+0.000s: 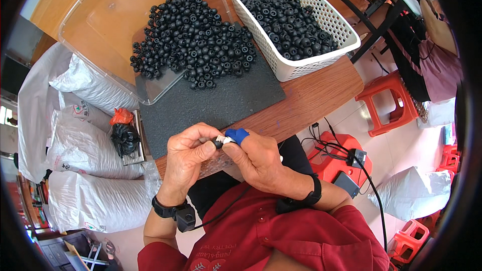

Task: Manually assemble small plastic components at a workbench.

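**Hands pinch a small rubber part above a workbench heaped with black rings**

Both hands meet over the near edge of a brown wooden table. The left hand has its fingers curled in, thumb and forefinger pinched on a small black rubber ring, held just off the table edge in front of the person's chest. The right hand closes on the same piece from the other side, gripping a small white part against it; a blue fingertip cover sheathes that hand's forefinger. Dark bands circle both wrists.

Beyond the hands lies a dark grey, coarse-textured foam mat. On it sits a loose pile of round, matte black rubber rings, spilling from a clear, tipped plastic bin. Just beside the pile, a white perforated plastic basket holds more of the same rings. Bulging white woven sacks crowd the floor at left; red plastic stools stand at right.
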`<state>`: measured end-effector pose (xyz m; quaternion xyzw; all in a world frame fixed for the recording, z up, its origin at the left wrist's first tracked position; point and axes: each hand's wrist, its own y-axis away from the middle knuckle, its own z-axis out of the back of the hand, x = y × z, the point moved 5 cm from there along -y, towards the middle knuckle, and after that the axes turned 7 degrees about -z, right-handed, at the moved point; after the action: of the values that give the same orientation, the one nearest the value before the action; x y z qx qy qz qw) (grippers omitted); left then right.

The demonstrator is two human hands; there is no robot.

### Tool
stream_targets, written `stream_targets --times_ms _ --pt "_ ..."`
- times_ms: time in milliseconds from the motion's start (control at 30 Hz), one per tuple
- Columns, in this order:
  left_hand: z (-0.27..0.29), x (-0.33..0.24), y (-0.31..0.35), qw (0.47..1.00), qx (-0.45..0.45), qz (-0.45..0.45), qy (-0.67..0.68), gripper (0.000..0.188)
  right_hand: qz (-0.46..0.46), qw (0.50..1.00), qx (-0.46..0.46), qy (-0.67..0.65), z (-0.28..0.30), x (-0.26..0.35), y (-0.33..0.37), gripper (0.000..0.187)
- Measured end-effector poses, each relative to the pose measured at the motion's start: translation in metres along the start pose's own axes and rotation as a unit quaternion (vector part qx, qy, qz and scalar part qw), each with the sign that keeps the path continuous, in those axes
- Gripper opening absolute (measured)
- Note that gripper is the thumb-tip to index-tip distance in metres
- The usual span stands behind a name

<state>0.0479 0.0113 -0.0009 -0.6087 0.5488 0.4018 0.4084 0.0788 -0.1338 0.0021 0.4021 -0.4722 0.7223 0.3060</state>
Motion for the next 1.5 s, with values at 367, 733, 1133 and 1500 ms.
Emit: stream_targets --times_ms 367,733,1133,1500 --pt "-0.002 0.005 0.000 1.000 -0.017 -0.004 0.024 0.027 0.056 0.996 -0.022 0.067 -0.001 0.001 0.000 0.025" --pt "-0.002 0.012 0.005 0.996 -0.051 0.002 0.071 0.026 0.081 0.993 -0.008 0.085 -0.003 0.003 0.003 0.020" --pt "-0.007 0.003 -0.008 0.997 -0.031 -0.076 0.000 0.023 -0.196 0.965 0.011 -0.175 -0.003 -0.025 -0.002 0.024" --pt "-0.024 -0.016 -0.054 0.994 -0.044 -0.060 -0.081 0.018 -0.297 0.922 0.029 -0.248 0.008 -0.028 0.008 0.021"
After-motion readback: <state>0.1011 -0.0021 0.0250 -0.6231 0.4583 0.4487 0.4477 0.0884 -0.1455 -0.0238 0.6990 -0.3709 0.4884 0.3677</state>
